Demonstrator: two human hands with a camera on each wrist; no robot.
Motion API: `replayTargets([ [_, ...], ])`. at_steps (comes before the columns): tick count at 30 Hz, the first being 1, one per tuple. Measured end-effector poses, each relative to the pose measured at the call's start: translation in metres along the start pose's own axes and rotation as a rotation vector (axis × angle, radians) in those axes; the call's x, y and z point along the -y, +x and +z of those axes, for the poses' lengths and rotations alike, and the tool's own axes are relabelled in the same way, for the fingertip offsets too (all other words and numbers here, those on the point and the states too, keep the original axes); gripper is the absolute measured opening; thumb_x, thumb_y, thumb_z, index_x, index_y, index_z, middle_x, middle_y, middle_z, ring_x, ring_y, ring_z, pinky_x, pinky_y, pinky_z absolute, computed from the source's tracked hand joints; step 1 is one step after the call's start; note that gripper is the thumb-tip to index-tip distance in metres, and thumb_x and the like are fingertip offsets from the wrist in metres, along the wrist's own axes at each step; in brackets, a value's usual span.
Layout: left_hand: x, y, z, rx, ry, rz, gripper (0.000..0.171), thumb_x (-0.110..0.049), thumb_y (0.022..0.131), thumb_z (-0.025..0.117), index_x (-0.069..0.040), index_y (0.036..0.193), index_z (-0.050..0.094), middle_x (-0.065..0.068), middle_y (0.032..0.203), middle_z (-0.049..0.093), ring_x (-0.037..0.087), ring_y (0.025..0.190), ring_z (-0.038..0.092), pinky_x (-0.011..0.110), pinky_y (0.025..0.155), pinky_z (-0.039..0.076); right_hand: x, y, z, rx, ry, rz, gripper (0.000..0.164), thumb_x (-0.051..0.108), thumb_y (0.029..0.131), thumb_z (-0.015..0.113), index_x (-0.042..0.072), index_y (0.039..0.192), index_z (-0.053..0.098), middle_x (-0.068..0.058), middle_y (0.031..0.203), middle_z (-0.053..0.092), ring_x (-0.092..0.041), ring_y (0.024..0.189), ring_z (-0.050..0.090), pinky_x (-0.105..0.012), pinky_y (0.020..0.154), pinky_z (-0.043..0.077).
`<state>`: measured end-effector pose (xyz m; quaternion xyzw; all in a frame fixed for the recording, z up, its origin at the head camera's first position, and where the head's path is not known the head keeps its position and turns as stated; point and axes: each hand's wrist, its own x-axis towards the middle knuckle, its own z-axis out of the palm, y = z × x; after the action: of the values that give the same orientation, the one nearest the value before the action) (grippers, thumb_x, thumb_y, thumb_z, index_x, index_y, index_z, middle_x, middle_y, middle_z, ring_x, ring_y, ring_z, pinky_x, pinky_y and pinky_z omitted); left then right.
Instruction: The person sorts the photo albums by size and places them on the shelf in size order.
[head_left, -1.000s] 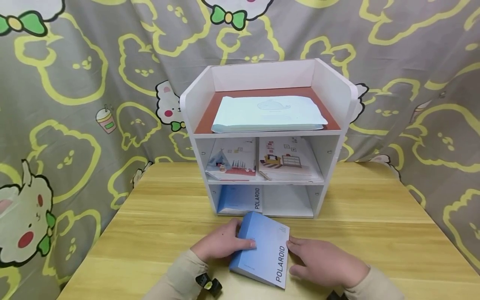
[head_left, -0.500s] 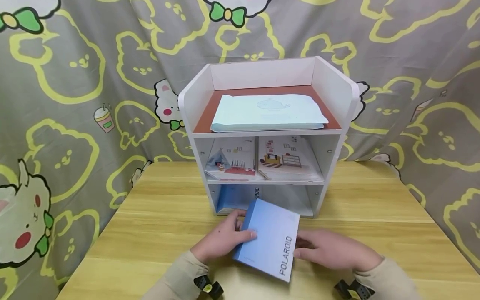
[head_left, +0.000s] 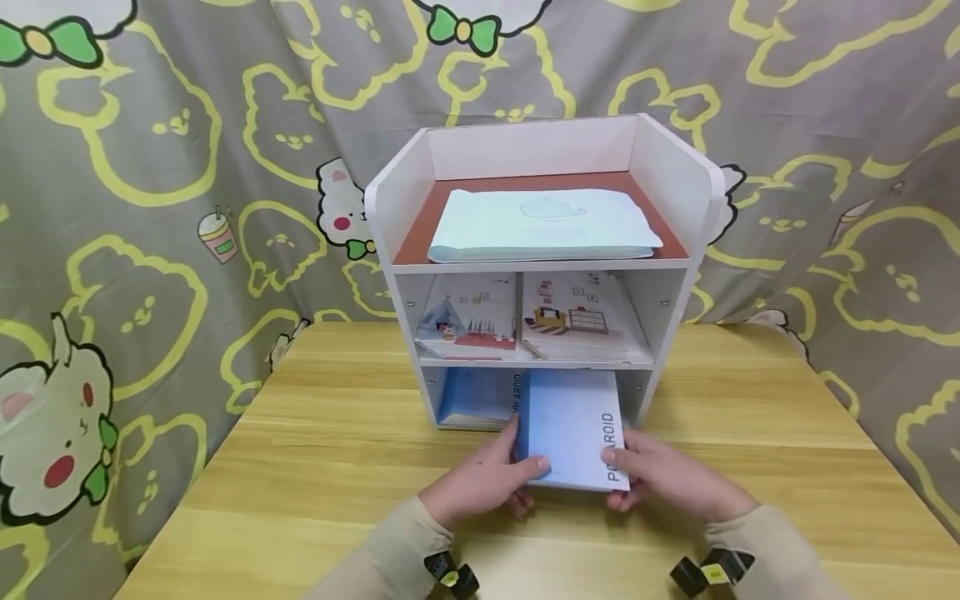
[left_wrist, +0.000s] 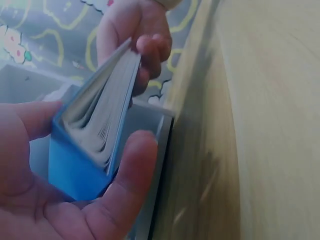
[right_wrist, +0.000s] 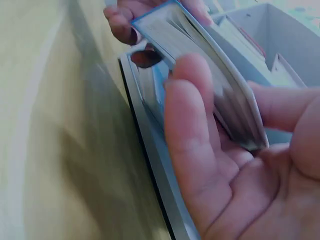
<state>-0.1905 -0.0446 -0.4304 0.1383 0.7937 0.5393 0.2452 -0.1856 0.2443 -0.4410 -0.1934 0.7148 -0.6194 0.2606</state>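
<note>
Both hands hold a pale blue photo album (head_left: pixel 566 429) marked POLAROID, tilted at the opening of the lower right compartment. My left hand (head_left: pixel 483 479) grips its darker blue spine side, thumb on the cover and fingers underneath. At the opposite edge my right hand (head_left: pixel 671 475) pinches it, thumb over the lettering. The left wrist view shows the blue spine (left_wrist: pixel 77 167) and the edges of the pages, slightly fanned. A similar album (head_left: pixel 480 396) lies in the lower left compartment, partly covered by the held one in the head view.
The white shelf (head_left: pixel 540 364) stands on a wood-grain table (head_left: pixel 337 417) before a patterned curtain (head_left: pixel 262 125). Illustrated books (head_left: pixel 468 317) fill the middle level. A pale whale-print packet (head_left: pixel 547 225) lies on top between raised side walls.
The album has been raised off the table, turned straighter, and moved forward and right to the lower right compartment. Both hands moved with it; the right now has its thumb over the cover.
</note>
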Motion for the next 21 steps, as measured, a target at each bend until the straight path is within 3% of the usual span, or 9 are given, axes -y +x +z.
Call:
replayTargets([
  [2, -0.003, 0.003, 0.002, 0.019, 0.045, 0.004, 0.098, -0.048, 0.097, 0.065, -0.009, 0.163, 0.004, 0.01, 0.08, 0.069, 0.026, 0.064, 0.069, 0.034, 0.071, 0.057, -0.001, 0.0, -0.006, -0.05, 0.022, 0.014, 0.051, 0.023, 0.108, 0.049, -0.017, 0.138, 0.036, -0.022, 0.1, 0.065, -0.03, 0.079, 0.068, -0.045, 0.074, 0.06],
  [4, -0.003, 0.007, 0.004, 0.029, 0.084, 0.026, 0.095, -0.048, 0.098, 0.065, -0.009, 0.163, 0.008, 0.008, 0.074, 0.069, 0.025, 0.064, 0.069, 0.033, 0.071, 0.057, -0.001, 0.0, -0.011, -0.087, 0.043, 0.029, 0.05, 0.023, 0.108, 0.049, -0.017, 0.136, 0.037, -0.021, 0.099, 0.064, -0.028, 0.079, 0.068, -0.043, 0.075, 0.061],
  [10, -0.001, 0.019, 0.011, 0.024, 0.198, 0.064, 0.086, -0.041, 0.101, 0.062, -0.002, 0.161, 0.016, 0.002, 0.075, 0.068, 0.018, 0.064, 0.068, 0.029, 0.063, 0.054, -0.004, -0.001, -0.022, -0.129, 0.054, 0.075, 0.048, 0.024, 0.109, 0.046, -0.018, 0.132, 0.039, -0.019, 0.098, 0.062, -0.027, 0.082, 0.068, -0.041, 0.077, 0.06],
  [17, 0.004, 0.034, 0.019, 0.027, 0.254, 0.058, 0.078, -0.039, 0.101, 0.061, -0.004, 0.16, 0.025, 0.001, 0.077, 0.065, 0.015, 0.066, 0.065, 0.03, 0.058, 0.054, -0.004, -0.002, -0.025, -0.227, -0.091, 0.126, 0.054, 0.033, 0.108, 0.05, -0.015, 0.13, 0.044, -0.021, 0.082, 0.065, -0.032, 0.072, 0.069, -0.042, 0.068, 0.061],
  [21, 0.008, 0.04, 0.019, -0.019, 0.244, 0.047, 0.079, -0.04, 0.102, 0.061, -0.003, 0.16, 0.024, 0.002, 0.077, 0.065, 0.016, 0.067, 0.064, 0.031, 0.056, 0.053, -0.007, -0.002, -0.026, -0.257, -0.183, 0.16, 0.047, 0.035, 0.107, 0.051, -0.01, 0.121, 0.051, -0.017, 0.083, 0.067, -0.031, 0.068, 0.068, -0.042, 0.063, 0.06],
])
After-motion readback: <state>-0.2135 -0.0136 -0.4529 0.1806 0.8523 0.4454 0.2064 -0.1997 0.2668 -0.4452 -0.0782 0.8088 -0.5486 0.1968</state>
